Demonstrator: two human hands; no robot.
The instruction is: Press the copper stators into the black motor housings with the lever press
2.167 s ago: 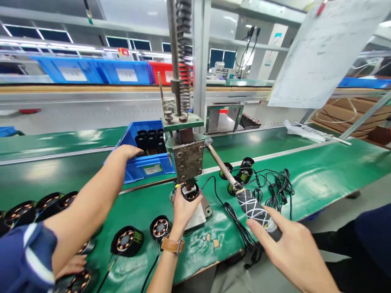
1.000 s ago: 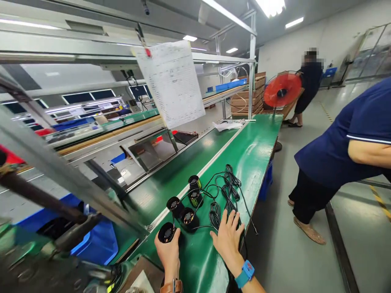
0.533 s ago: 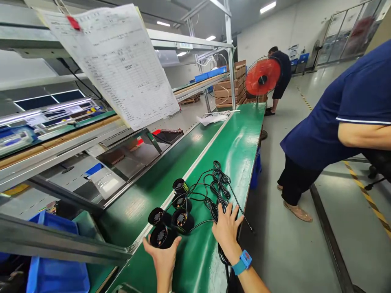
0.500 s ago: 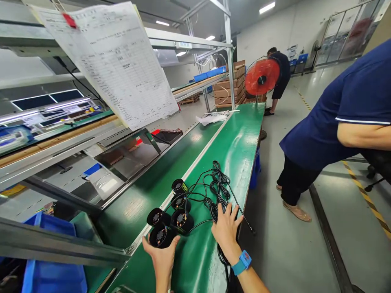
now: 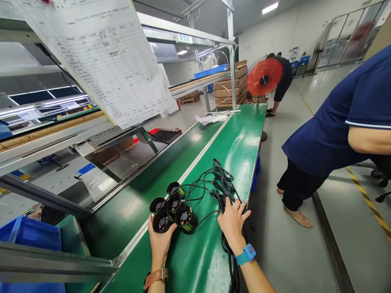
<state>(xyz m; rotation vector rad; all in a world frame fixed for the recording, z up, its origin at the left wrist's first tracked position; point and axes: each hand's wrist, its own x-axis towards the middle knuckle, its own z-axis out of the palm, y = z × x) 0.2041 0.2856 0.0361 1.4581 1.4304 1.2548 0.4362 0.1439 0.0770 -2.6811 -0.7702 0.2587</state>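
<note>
Several black cylindrical housings with fan-like round insides and green stripes stand grouped on the green bench top. My left hand (image 5: 160, 240) has its thumb and fingers around the nearest black cylindrical housing (image 5: 161, 221). Just to its right is another housing (image 5: 186, 219), touching or nearly touching it. Black cables (image 5: 221, 183) run from the housings into looped bundles near the bench's right edge. Over these bundles my right hand (image 5: 233, 221) lies with its fingers spread, touching the cables; the part under the palm is hidden. Some cable hangs down past the edge.
A white strip divides the green bench top (image 5: 238, 138) lengthwise. Printed sheets (image 5: 106, 61) hang at upper left, above blue bins (image 5: 33, 234). A red fan (image 5: 264, 77) stands at the bench's far end. A person in dark blue (image 5: 332, 130) bends close by on the right.
My left hand has shifted the nearest housing slightly forward, and the group sits closer together. My right hand stays spread on the cables. The view has moved a little.
</note>
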